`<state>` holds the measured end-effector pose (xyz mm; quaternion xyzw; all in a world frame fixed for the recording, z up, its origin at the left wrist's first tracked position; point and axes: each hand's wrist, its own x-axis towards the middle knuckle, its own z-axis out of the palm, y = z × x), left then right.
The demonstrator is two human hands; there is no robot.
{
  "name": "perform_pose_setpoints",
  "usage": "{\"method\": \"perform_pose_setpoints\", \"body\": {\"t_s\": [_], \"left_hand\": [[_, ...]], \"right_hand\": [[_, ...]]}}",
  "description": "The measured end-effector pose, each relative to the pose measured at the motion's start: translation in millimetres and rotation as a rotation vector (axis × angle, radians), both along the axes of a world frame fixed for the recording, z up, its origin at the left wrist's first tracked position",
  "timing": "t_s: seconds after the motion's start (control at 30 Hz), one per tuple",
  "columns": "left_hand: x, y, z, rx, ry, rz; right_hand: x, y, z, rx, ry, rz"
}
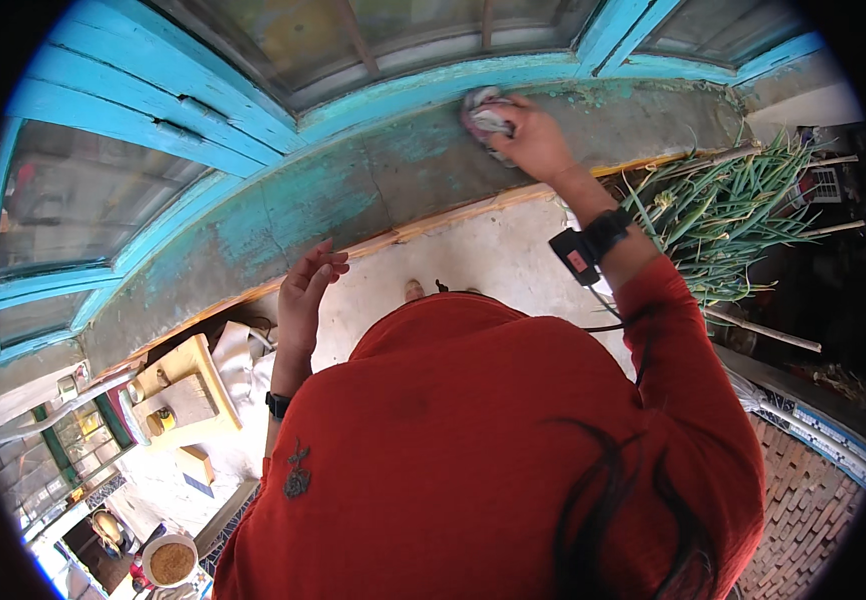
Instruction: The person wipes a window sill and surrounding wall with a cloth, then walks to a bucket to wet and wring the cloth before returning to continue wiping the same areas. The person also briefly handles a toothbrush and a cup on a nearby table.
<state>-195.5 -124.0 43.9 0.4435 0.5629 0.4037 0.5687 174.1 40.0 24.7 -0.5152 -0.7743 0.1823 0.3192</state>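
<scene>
My right hand (534, 142) grips a crumpled, patterned cloth (487, 124) against the grey concrete window sill (433, 161), close to the lower rail of the blue wooden window frame (433, 86). Patches of worn turquoise paint mark the sill. My left hand (313, 277) is raised near the sill's front edge, its fingers loosely curled and holding nothing. A black device with a cable is strapped to my right forearm, and a black band is on my left wrist.
Green onions (740, 217) lie in a heap at the right, with wooden sticks among them. At the lower left stand a yellow table (219, 382) with jars and a bowl of brown grains (171, 562). Brick paving (800, 502) shows at the lower right.
</scene>
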Motion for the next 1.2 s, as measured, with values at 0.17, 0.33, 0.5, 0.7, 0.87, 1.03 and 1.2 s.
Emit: {"method": "perform_pose_setpoints", "body": {"t_s": [0.17, 0.33, 0.5, 0.7, 0.87, 1.03, 1.2], "left_hand": [[7.0, 11.4, 4.5, 0.022, -0.022, -0.069], [-5.5, 5.9, 3.4, 0.010, 0.036, -0.016], [-18.6, -5.0, -2.3, -0.056, 0.058, 0.070], [-3.2, 15.3, 1.9, -0.001, 0.044, -0.009], [-6.3, 18.2, 8.3, 0.020, 0.042, -0.060], [-22.0, 6.5, 3.2, -0.038, 0.060, 0.013], [-29.1, 2.0, 0.9, -0.020, 0.030, 0.050]], "right_hand": [[-50.2, 2.1, -23.9, 0.158, 0.014, 0.116], [83.6, -2.9, 4.0, -0.057, -0.184, -0.410], [98.0, -2.7, -2.3, -0.058, -0.212, -0.435], [-6.1, -2.1, -31.6, 0.206, -0.107, 0.012], [53.4, -4.3, 2.2, 0.125, -0.141, -0.095], [89.0, -5.8, 2.8, 0.069, -0.026, -0.350], [1.0, 7.8, -26.5, 0.222, -0.107, -0.117]]}}
